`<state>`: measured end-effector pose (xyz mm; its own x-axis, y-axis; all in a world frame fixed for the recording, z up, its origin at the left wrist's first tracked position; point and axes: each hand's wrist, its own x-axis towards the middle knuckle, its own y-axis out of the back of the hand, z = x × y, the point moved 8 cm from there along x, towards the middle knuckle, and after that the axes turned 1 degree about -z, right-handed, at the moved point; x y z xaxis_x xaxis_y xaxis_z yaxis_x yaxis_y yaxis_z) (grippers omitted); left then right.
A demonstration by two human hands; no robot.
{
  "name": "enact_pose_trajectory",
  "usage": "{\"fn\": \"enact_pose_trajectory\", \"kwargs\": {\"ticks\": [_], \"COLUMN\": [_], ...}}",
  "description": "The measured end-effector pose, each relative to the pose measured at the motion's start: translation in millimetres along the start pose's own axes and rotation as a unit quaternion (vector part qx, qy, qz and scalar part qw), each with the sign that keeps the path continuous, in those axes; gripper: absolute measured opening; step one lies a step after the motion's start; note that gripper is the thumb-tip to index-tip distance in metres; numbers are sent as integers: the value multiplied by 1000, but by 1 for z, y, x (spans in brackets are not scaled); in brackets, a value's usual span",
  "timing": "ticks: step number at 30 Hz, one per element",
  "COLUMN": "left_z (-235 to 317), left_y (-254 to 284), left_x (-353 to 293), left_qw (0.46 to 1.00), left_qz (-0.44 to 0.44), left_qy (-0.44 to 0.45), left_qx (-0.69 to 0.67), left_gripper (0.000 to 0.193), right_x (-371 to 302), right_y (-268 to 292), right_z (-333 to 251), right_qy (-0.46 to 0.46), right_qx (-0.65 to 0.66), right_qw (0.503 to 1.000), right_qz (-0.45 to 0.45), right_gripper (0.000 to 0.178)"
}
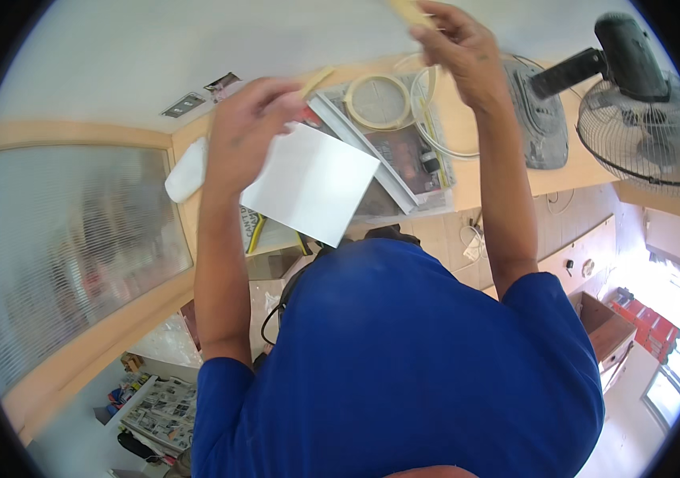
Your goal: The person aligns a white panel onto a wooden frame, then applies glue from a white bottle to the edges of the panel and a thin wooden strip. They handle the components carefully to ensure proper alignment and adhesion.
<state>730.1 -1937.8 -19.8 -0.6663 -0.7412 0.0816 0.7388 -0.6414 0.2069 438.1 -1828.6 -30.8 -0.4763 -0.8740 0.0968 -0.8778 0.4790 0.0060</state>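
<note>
At the top edge, my right hand (463, 56) is raised with its fingers closed on a pale yellow strip (411, 12), which is partly cut off by the picture. My left hand (248, 131), smeared by motion, is up over the left part of the bench. From its fingertips juts a short pale yellow strip (319, 80), seemingly pinched there. Whether the two strips are one piece I cannot tell. Below and beside the left hand is a glossy white square panel (312, 183). A cream-coloured coil of banding (377, 102) lies between the hands, farther back on the bench.
A pale metal channel (372, 155) lies slanting beside the panel. Yellow-handled pliers (257, 233) lie near the front edge, and a small black bottle (431, 162) is farther right. A standing fan (642, 119) is at the right; a ribbed glass pane (77, 247) bounds the left.
</note>
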Motion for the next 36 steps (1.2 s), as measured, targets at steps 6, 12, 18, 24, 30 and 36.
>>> {"fn": "enact_pose_trajectory", "kwargs": {"ticks": [6, 12, 18, 24, 30, 36], "left_z": [-16, -18, -7, 0, -12, -26], "left_y": [-169, -181, -94, -9, 68, 91], "left_x": [19, -9, -51, -88, -106, -68], "left_qw": [989, 979, 989, 990, 983, 981], "left_qz": [-138, -132, -63, -28, 21, 3], "left_qy": [-23, 138, 129, 119, 151, 177], "left_qx": [-50, -69, 31, 67, 99, 82], "left_gripper": [37, 26, 24, 23, 23, 21], "right_x": [-13, -41, -60, -37, -1, 46], "right_y": [-32, 9, -44, -146, -201, -255], "right_z": [43, 41, -38, -28, -9, 2], "right_qy": [-83, -54, 284, 270, 108, 164], "right_qx": [460, 291, -347, -284, -202, -389], "right_qw": [883, 950, 894, 822, 784, 730], "right_qz": [-32, 99, -17, -412, -577, -538], "right_gripper": [47, 61, 35, 30, 30, 28]}}
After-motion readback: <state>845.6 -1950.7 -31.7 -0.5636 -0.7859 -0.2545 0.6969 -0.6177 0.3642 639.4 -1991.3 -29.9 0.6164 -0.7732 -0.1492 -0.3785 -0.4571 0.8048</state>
